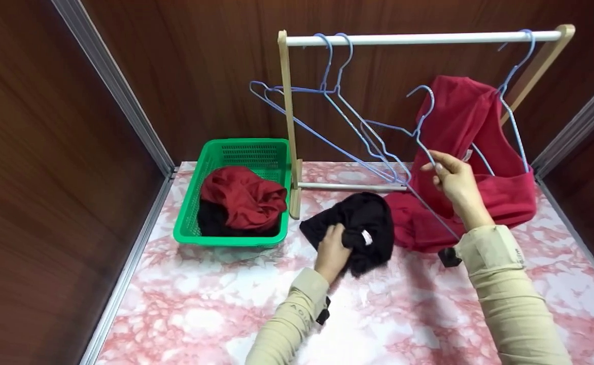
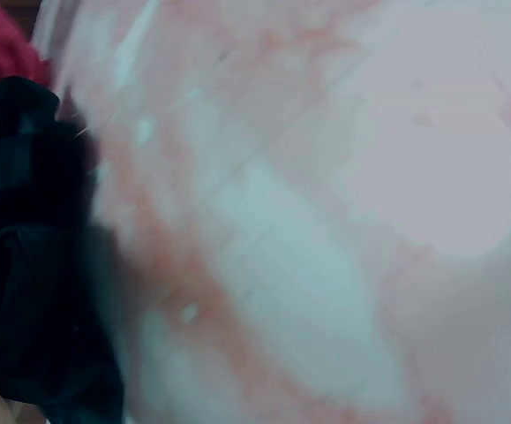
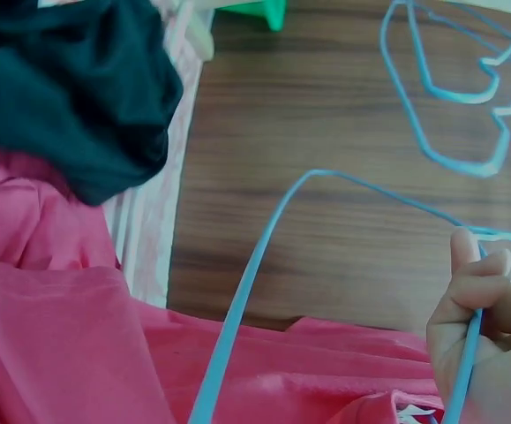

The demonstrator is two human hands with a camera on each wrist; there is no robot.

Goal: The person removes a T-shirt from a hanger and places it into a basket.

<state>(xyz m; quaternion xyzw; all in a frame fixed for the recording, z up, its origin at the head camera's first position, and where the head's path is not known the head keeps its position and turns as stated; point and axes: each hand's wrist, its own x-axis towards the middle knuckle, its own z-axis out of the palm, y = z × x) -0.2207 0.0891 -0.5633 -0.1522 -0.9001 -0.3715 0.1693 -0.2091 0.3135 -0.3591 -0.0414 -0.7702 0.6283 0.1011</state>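
My left hand [image 1: 333,252] grips a bunched black garment [image 1: 373,213] with a white label, low over the tabletop. In the left wrist view the black cloth [image 2: 26,256] fills the left edge, and only a bit of the hand shows. My right hand [image 1: 454,177] pinches a blue wire hanger [image 1: 423,121] by its shoulder, off the rail, its hook pointing up. The right wrist view shows fingers [image 3: 480,287] wrapped on the hanger wire [image 3: 246,291]. Behind that hand a red garment [image 1: 459,101] hangs on another hanger, its lower part lying on the table.
A white rail [image 1: 428,38] on wooden posts stands at the back, with two bare blue hangers [image 1: 347,111] at its left. Left of it, a green basket [image 1: 185,223] holds red and black clothes [image 1: 246,197]. Wood-grain panels [image 1: 195,66] enclose the marbled table [image 1: 185,309].
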